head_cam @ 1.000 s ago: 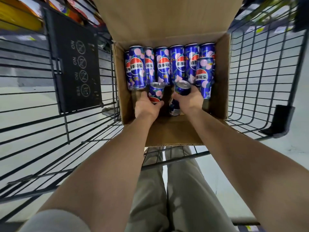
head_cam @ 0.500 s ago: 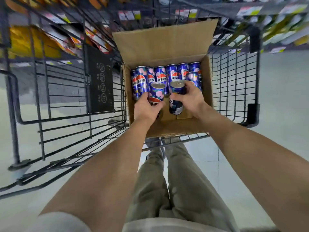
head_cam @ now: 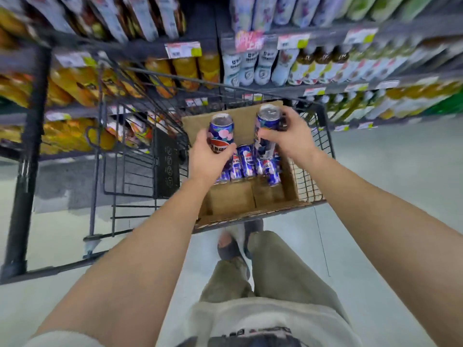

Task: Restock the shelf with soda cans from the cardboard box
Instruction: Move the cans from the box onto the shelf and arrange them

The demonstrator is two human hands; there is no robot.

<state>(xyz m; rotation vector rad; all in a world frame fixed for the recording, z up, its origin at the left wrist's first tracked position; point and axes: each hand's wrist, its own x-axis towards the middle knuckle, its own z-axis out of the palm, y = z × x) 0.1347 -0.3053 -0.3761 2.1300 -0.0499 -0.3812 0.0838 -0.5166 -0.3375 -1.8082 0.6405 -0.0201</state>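
An open cardboard box [head_cam: 233, 200] sits in the wire basket of a shopping cart [head_cam: 140, 156]. Several blue soda cans [head_cam: 246, 164] stand at its far side. My left hand [head_cam: 208, 159] grips one blue can [head_cam: 221, 132] upright, lifted above the box. My right hand [head_cam: 292, 137] grips a second blue can [head_cam: 266, 128], also upright and raised, to the right of the first. Both cans are clear of the row below. The near half of the box floor is bare cardboard.
Beyond the cart stand store shelves [head_cam: 325, 36] packed with bottles: orange drinks [head_cam: 185, 68] on the left, white bottles [head_cam: 250, 66] in the middle, green-yellow ones [head_cam: 375, 101] on the right. Pale floor [head_cam: 388, 171] lies right of the cart. My legs are below.
Both hands have lifted their cans up out of the box. The view has tilted upward, bringing the shelves into sight, and the cart now looks farther away.
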